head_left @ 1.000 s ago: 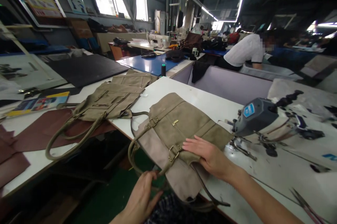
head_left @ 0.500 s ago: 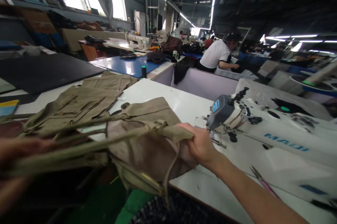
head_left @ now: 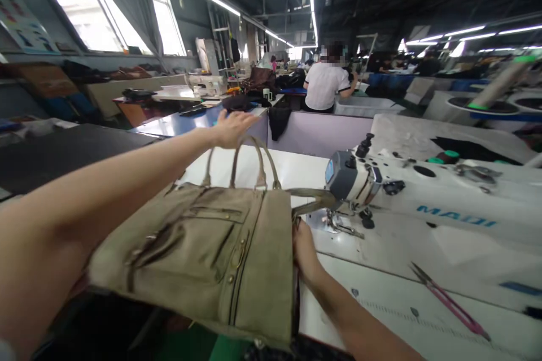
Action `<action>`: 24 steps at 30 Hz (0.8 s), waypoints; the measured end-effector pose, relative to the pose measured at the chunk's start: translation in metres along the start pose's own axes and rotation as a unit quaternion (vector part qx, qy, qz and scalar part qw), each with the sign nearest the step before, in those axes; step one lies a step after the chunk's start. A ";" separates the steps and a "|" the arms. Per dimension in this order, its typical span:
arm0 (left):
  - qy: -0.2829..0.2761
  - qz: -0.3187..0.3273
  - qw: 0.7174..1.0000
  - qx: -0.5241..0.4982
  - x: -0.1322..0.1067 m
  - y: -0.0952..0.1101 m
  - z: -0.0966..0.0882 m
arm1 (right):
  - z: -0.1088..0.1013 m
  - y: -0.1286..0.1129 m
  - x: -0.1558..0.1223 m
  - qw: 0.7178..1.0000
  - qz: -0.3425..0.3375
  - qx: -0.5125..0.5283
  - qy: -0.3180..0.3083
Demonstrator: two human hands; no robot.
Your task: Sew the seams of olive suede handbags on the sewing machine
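Note:
An olive canvas handbag [head_left: 186, 248] lies on its side across the front edge of the white sewing table, its pockets and zip facing up. Its looped handles [head_left: 271, 163] point away from me. My left hand [head_left: 235, 128] is stretched out just above those handles, fingers extended and nothing visibly held. At the bag's right edge, my right hand [head_left: 302, 245] grips the fabric, its fingertips partly hidden behind the edge. A strap [head_left: 317, 200] of the bag reaches up to the head of the white sewing machine [head_left: 440, 203].
Pink-handled scissors [head_left: 453, 304] lie on the table at the right, beside a printed ruler scale. Behind the table stands a pale partition [head_left: 313, 132] with dark cloth [head_left: 279, 121] over it. A co-worker in a white shirt [head_left: 322, 85] is farther back.
The handbag has been turned so its pocketed side faces up. My left hand has moved from the lower left, where it held the straps, to above the handles. My right hand has moved slightly lower.

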State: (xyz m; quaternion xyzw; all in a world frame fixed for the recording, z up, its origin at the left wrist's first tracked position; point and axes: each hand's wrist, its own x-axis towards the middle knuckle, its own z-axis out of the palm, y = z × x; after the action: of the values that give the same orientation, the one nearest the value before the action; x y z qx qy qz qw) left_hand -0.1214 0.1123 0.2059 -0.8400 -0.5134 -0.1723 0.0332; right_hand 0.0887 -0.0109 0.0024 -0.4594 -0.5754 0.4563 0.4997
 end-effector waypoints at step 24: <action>-0.063 0.053 0.996 0.030 -0.100 0.076 0.160 | -0.043 0.038 0.026 0.963 0.022 -0.256 -0.079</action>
State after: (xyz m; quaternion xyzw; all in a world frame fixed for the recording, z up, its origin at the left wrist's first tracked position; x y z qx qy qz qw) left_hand -0.0558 0.0288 0.0330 -0.8741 -0.4738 -0.1013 0.0352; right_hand 0.1318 0.0241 -0.0274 -0.5470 -0.7003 0.3395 0.3082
